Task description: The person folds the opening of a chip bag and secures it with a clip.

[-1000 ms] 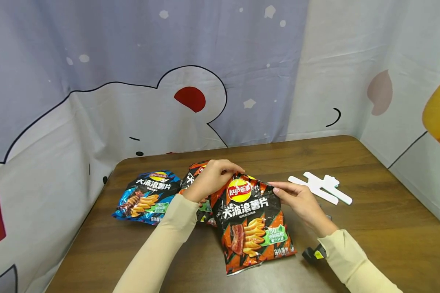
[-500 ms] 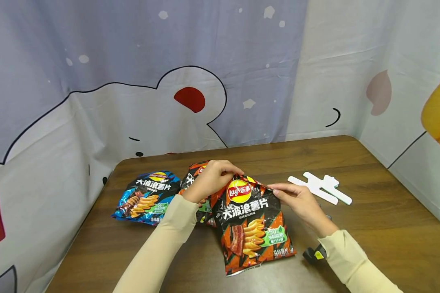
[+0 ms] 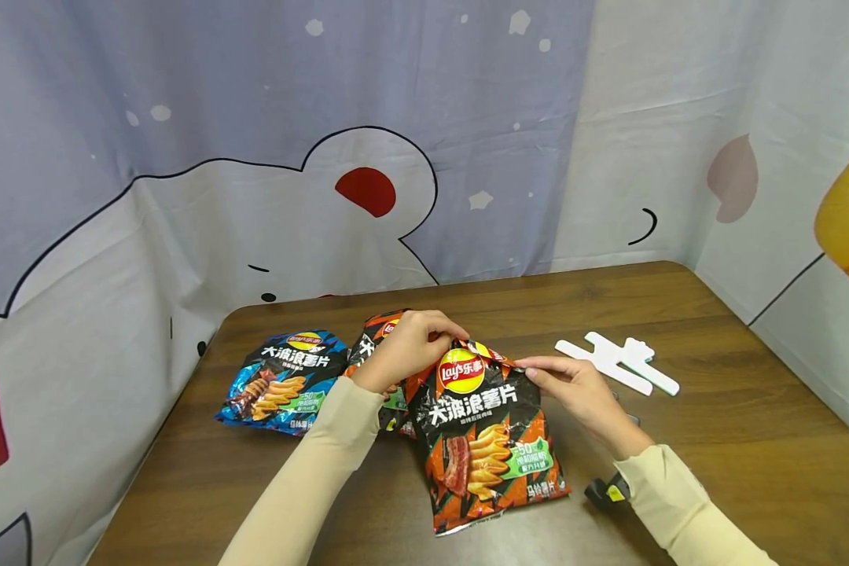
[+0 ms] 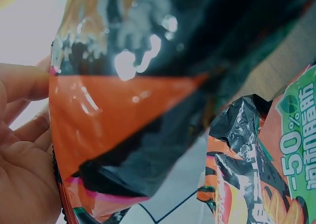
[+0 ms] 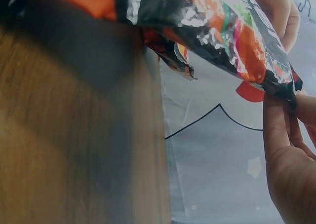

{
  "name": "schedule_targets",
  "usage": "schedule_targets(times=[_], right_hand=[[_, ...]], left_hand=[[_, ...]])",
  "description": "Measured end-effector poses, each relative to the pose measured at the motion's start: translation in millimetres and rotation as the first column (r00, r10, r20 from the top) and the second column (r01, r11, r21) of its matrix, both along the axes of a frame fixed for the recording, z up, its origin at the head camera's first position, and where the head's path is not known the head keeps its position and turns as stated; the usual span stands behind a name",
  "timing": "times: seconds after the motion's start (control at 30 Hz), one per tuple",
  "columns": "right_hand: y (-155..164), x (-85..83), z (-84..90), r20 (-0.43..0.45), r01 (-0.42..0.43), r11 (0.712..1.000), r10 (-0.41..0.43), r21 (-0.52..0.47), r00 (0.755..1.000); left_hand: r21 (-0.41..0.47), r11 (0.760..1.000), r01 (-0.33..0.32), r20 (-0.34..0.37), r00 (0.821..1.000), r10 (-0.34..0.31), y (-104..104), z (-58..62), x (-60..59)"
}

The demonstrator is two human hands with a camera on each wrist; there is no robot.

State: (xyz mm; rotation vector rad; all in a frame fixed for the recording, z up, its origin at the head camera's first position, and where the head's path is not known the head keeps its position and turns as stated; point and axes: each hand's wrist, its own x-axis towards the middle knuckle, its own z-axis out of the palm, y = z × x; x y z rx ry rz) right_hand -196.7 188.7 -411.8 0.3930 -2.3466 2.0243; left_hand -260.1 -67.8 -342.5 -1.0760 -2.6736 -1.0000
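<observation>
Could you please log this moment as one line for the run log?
left hand: grips orange bag top-left | right hand: pinches top-right corner | bag: on table | clips: lying right, apart

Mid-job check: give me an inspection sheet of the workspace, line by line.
Surface: brown wooden table, bags at its left and middle.
Job's things: orange chip bag, held up by its top edge, bottom on the table.
Clutter: blue chip bag lying at left; second orange bag behind the left hand; white clips at right; small black object by the right sleeve.
Grippers: left hand grips the bag's top left corner; right hand pinches its top right corner.
Cables: nothing seen.
Surroundings: cartoon-print curtain behind and beside the table.
</observation>
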Motion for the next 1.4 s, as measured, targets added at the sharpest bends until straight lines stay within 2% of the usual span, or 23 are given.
schedule_targets(times=[0.8, 1.4], right_hand=[[-0.4, 2.1, 0.6, -0.036, -0.009, 0.997, 0.011, 0.071, 0.999], [-2.5, 3.7, 1.4, -0.055, 0.047, 0.987, -0.039, 0.154, 0.998]], left_hand=[[-0.010, 1.000, 0.004, 0.061, 0.998, -0.003, -1.1, 1.5, 3.9], [-0.025, 1.000, -0.019, 0.072, 0.997, 0.020, 0.2, -0.1, 3.0]])
